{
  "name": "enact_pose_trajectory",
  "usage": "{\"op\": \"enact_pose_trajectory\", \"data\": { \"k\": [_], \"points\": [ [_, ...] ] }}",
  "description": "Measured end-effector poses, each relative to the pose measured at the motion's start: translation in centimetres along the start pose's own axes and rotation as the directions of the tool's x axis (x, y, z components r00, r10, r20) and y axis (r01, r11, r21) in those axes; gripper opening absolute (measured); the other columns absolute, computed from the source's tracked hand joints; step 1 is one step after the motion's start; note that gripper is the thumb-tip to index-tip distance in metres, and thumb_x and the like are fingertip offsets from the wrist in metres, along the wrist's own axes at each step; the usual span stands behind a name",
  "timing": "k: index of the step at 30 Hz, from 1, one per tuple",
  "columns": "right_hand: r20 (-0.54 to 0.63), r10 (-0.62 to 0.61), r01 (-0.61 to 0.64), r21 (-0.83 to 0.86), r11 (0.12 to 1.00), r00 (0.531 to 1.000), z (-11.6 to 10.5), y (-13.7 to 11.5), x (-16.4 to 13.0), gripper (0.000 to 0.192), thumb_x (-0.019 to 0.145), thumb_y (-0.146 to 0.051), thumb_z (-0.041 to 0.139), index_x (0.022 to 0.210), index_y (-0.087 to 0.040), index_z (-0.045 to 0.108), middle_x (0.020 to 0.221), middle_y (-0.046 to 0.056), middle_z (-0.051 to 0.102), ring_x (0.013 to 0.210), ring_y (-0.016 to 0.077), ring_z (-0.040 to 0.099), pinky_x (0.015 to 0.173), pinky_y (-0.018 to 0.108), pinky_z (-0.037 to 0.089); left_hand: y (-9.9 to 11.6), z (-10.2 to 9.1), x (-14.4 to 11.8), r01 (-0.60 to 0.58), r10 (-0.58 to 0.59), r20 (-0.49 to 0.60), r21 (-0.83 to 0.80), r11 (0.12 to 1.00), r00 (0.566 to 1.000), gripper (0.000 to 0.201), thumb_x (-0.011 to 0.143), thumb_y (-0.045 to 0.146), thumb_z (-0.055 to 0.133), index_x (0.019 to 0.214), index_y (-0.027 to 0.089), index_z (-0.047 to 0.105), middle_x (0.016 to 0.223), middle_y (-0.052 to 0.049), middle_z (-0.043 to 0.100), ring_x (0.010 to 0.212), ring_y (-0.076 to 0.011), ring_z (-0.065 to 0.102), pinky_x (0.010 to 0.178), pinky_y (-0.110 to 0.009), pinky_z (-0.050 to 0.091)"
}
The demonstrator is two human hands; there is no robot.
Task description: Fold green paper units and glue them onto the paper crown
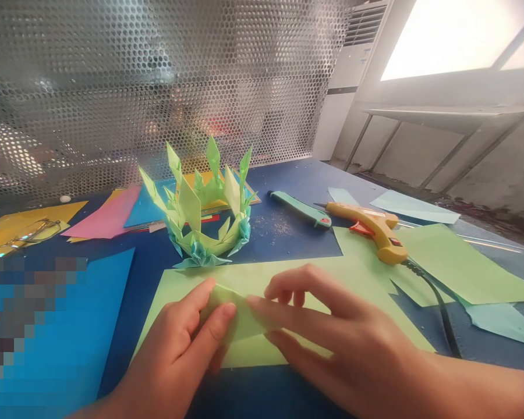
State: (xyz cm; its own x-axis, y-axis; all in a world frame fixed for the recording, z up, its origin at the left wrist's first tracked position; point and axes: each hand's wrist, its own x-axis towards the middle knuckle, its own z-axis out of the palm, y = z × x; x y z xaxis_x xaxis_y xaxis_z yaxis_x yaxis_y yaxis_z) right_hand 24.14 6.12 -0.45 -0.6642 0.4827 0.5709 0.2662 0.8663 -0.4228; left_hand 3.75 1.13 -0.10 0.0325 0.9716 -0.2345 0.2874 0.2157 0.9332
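A small piece of folded green paper is held up between my two hands, in front of a large green sheet lying on the table. My left hand pinches its left part, thumb on the near face. With thumb and fingers, my right hand grips the right edge; its index finger lifts in a curve. Just beyond the sheet stands a paper crown of folded green points with blue-green pieces round its base. Part of the small paper is hidden by my fingers.
Right of the crown lie a green utility knife and a yellow glue gun with a black cable. Green paper and pale blue scraps spread farther right. Blue card, pink paper and glasses sit left. A perforated metal panel borders the back.
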Motion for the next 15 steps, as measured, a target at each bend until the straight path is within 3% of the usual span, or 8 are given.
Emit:
{"op": "enact_pose_trajectory", "data": {
  "k": [4, 8, 11, 15],
  "points": [
    [0.052, -0.031, 0.031, 0.001, 1.000, 0.998, -0.3, -0.3, 0.1, 0.022, 0.095, -0.010, 0.054, 0.108, -0.016, 0.071, 0.091, 0.007, 0.064, 0.078, 0.0125, 0.065, 0.076, 0.018, 0.057, -0.1, -0.2, 0.0, -0.029, 0.024, 0.041, 0.111, 0.993, 0.999, 0.043, 0.094, 0.058, 0.045, 0.071, 0.023, 0.052, 0.056, 0.004, 0.054, 0.052, -0.0134, 0.045, 0.055, -0.026, 0.035],
    [0.079, -0.029, 0.026, 0.046, 0.999, 0.996, -1.0, -0.4, -0.1, 0.022, 0.095, -0.007, 0.056, 0.107, -0.017, 0.071, 0.093, 0.007, 0.067, 0.076, 0.0105, 0.067, 0.075, 0.013, 0.056, -0.4, -0.1, 0.1, -0.051, 0.046, 0.038, 0.137, 0.989, 0.998, 0.041, 0.095, 0.057, 0.043, 0.072, 0.024, 0.047, 0.054, 0.007, 0.045, 0.054, -0.0140, 0.041, 0.054, -0.027, 0.031],
    [0.131, -0.036, 0.015, 0.152, 0.988, 0.991, -1.4, -0.5, -0.2, 0.028, 0.094, -0.003, 0.056, 0.113, -0.019, 0.069, 0.100, 0.007, 0.071, 0.083, 0.0099, 0.071, 0.080, 0.011, 0.055, -0.7, -0.1, 0.1, -0.087, 0.085, 0.019, 0.202, 0.976, 0.996, 0.038, 0.095, 0.055, 0.046, 0.073, 0.024, 0.048, 0.056, 0.007, 0.042, 0.055, -0.0141, 0.038, 0.053, -0.028, 0.027],
    [0.136, -0.030, -0.004, 0.243, 0.970, 0.990, -1.3, -0.4, 0.2, 0.033, 0.093, 0.002, 0.055, 0.114, -0.019, 0.068, 0.110, 0.007, 0.073, 0.098, 0.0100, 0.072, 0.092, 0.011, 0.053, -0.6, -0.1, 0.1, -0.099, 0.102, -0.005, 0.181, 0.978, 0.995, 0.033, 0.092, 0.051, 0.054, 0.072, 0.024, 0.050, 0.055, 0.006, 0.044, 0.055, -0.0150, 0.040, 0.052, -0.026, 0.032]
  ]
}}
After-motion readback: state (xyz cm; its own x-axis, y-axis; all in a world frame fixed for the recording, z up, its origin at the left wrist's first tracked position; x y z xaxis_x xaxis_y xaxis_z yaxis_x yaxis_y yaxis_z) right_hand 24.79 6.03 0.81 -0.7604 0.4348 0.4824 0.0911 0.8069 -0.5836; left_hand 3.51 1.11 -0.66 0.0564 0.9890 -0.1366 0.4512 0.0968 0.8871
